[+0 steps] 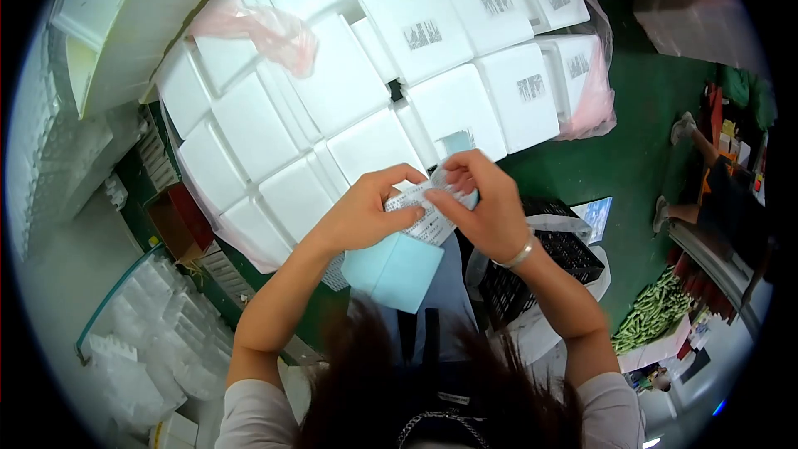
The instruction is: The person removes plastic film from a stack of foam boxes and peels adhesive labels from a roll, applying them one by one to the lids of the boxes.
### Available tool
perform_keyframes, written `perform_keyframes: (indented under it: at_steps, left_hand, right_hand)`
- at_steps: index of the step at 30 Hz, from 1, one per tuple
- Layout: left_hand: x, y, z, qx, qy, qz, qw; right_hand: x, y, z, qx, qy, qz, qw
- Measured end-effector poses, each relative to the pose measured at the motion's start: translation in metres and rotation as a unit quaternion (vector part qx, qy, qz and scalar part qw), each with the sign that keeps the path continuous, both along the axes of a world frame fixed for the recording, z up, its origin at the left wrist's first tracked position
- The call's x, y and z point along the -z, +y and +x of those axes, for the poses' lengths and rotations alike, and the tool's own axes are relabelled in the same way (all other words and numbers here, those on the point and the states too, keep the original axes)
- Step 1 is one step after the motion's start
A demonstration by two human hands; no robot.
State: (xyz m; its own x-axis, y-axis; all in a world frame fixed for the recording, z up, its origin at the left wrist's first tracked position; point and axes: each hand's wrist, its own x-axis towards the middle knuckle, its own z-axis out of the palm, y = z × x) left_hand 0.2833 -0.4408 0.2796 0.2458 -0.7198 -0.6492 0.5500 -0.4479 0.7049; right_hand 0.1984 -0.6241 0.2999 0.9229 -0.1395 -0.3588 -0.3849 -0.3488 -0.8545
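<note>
Close to my body, my left hand (366, 209) grips a strip of printed labels (428, 226) between thumb and fingers. Its pale blue backing paper (395, 273) hangs folded below. My right hand (485, 206) is closed in a pinch at the strip's upper right end, thumb and fingertips on the printed paper. Just beyond both hands stand white foam boxes (370, 141) packed side by side. Several lids at the right carry a printed label (422, 34). A piece of pale blue paper (457, 143) lies on the nearest lid, partly behind my right hand.
Pinkish plastic film (270, 33) lies over and around the boxes. A black plastic crate (569, 256) stands right of my legs on the green floor (573, 168). Farther right are green vegetables (657, 312) and another person's legs (706, 150). Clear plastic packaging (158, 341) fills the lower left.
</note>
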Motion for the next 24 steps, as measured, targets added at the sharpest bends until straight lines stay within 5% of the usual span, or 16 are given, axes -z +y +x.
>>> perform_keyframes:
  at_steps: [2,4,9,12,15,20,22,24]
  left_hand:
    - [0.002,0.000,-0.002,-0.007,-0.002,-0.009,1.000]
    - [0.008,0.003,-0.007,-0.014,-0.001,-0.015,1.000]
    - [0.024,0.012,-0.011,-0.051,0.101,-0.071,0.991]
    - [0.027,0.015,-0.014,-0.062,0.140,-0.073,0.986]
    - [0.035,0.018,-0.022,-0.062,0.186,-0.091,0.976]
    - [0.071,0.030,-0.047,-0.089,0.239,-0.076,0.964]
    - [0.108,0.045,-0.074,-0.076,0.277,0.036,0.957]
    - [0.165,0.071,-0.109,0.115,0.099,0.064,0.986]
  right_hand:
    - [0.014,0.001,0.000,-0.007,0.054,0.068,0.996]
    - [0.036,0.004,-0.007,0.084,0.094,0.378,0.917]
    - [0.032,-0.019,-0.020,0.024,0.152,0.449,0.880]
    - [0.027,-0.030,-0.016,-0.082,0.016,0.316,0.945]
    - [0.032,-0.038,-0.005,-0.178,-0.102,0.216,0.955]
    - [0.039,-0.056,-0.018,-0.192,-0.071,0.135,0.969]
    - [0.034,-0.066,-0.036,-0.184,-0.066,0.070,0.978]
    - [0.024,-0.076,-0.045,-0.138,-0.096,0.030,0.985]
